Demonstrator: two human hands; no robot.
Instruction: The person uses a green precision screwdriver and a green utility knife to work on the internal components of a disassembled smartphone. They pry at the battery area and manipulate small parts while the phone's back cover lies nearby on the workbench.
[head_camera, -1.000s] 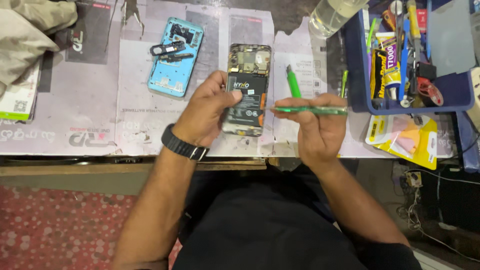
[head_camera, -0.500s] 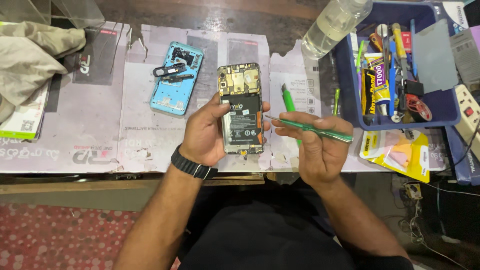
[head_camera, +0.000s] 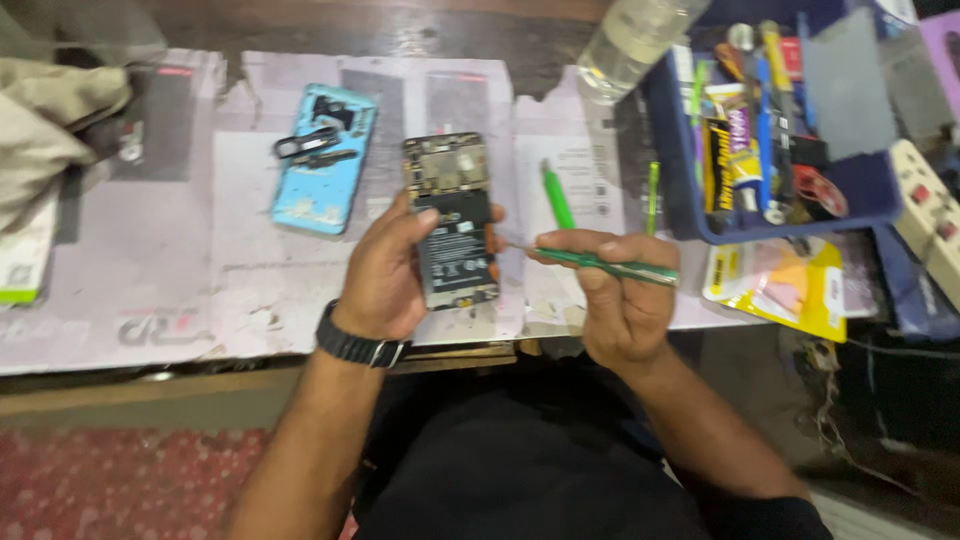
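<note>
An opened phone (head_camera: 452, 215) with its back off lies on the paper-covered bench, black battery and gold circuit board showing. My left hand (head_camera: 392, 268), a black watch at the wrist, grips the phone's left side with the thumb on the battery. My right hand (head_camera: 612, 300) holds a green-handled screwdriver (head_camera: 600, 265); its metal tip points left and touches the phone's right edge. A light-blue phone back cover (head_camera: 325, 160) with a dark part on it lies to the upper left.
A blue tray (head_camera: 860, 195) of tools stands at the right, beside a clear plastic bottle (head_camera: 635, 45). Two green tools (head_camera: 556, 195) lie beyond my right hand. A yellow packet (head_camera: 770, 285), a power strip (head_camera: 930, 200) and a cloth (head_camera: 50, 120) lie around.
The screwdriver has swung from level above the phone down to its right edge. My left hand has settled its thumb on the battery. The view has shifted slightly.
</note>
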